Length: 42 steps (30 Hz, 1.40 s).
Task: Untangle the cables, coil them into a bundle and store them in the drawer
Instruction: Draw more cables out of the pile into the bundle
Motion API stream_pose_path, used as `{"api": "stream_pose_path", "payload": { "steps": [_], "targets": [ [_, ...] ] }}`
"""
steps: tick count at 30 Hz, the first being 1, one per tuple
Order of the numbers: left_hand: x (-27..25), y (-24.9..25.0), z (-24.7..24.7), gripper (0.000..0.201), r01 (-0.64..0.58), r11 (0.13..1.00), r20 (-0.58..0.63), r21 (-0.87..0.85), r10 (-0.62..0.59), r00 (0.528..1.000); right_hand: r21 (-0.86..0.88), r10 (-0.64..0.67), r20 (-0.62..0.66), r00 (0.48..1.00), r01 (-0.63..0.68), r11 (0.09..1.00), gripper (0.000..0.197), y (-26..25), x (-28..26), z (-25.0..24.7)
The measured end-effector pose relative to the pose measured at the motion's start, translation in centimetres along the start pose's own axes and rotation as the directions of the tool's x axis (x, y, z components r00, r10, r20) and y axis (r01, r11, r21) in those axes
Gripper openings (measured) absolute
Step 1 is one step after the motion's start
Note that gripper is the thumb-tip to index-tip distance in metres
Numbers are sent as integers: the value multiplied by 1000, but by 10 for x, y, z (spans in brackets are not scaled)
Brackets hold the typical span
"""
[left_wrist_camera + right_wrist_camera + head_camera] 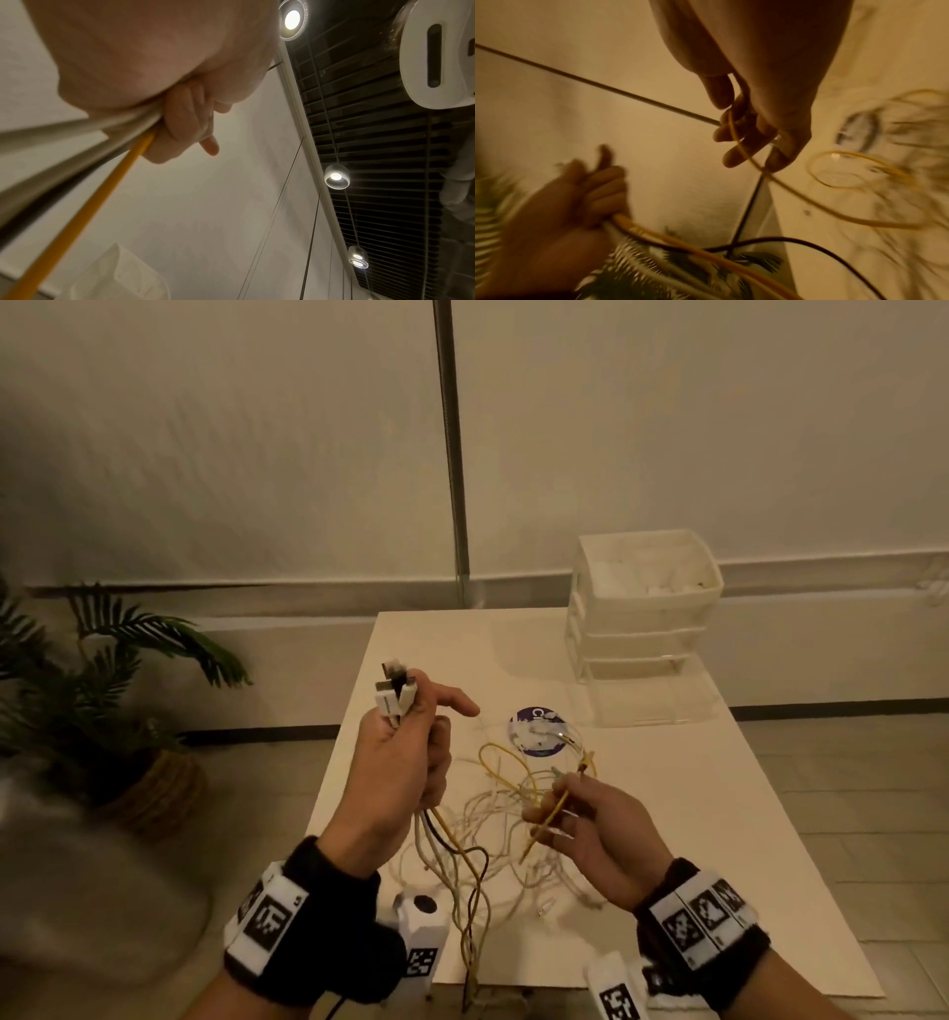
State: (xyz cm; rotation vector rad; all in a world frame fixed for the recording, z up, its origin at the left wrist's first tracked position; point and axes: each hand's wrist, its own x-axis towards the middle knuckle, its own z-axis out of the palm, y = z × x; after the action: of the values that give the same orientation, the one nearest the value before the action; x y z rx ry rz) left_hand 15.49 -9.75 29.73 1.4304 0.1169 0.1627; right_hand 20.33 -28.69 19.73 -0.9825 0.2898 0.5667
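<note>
Pulling hard risks tightening the knot: left hand (398, 762) clenches the cables' (493, 819) plug ends, right hand (580, 834) pinches a yellow strand, tangle sagging onto the worktop (693, 788), drawer (642, 613) shut.

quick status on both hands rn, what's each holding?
Left hand: closed, gripping a bunch of cables with the plug ends sticking out on top.
Right hand: closed, fingers pinching the yellow cable.

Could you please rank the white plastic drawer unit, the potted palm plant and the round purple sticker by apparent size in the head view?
1-2. Potted palm plant and white plastic drawer unit: too alike, at different distances.
3. Round purple sticker.
</note>
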Motion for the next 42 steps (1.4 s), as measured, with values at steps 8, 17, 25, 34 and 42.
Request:
{"api": "stream_pose_path", "payload": {
  "steps": [8, 17, 25, 34, 42],
  "targets": [
    [20, 1, 20, 51, 35, 996, 95, -82, -27, 995, -618, -527, 405, 747, 649, 444, 20, -36, -31, 67],
    [38, -8, 27, 55, 24, 994, -66, -109, -32, 997, -737, -658, 459, 597, 670, 93, 18, -35, -27, 85],
    [48, -10, 36, 47, -59, 998, -161, 7, 59, 985, -713, -682, 470, 561, 696, 81, 16, -36, -13, 82],
    [77, 42, -36, 45, -268, 928, -321, -258, 179, 930, -740, -258, 510, 821, 572, 354, 22, -29, 33, 14],
    [73, 59, -50, 44, -492, 869, -503, -47, 405, 764, -768, -177, 526, 832, 553, 323, 24, -41, 61, 6]
  ]
}}
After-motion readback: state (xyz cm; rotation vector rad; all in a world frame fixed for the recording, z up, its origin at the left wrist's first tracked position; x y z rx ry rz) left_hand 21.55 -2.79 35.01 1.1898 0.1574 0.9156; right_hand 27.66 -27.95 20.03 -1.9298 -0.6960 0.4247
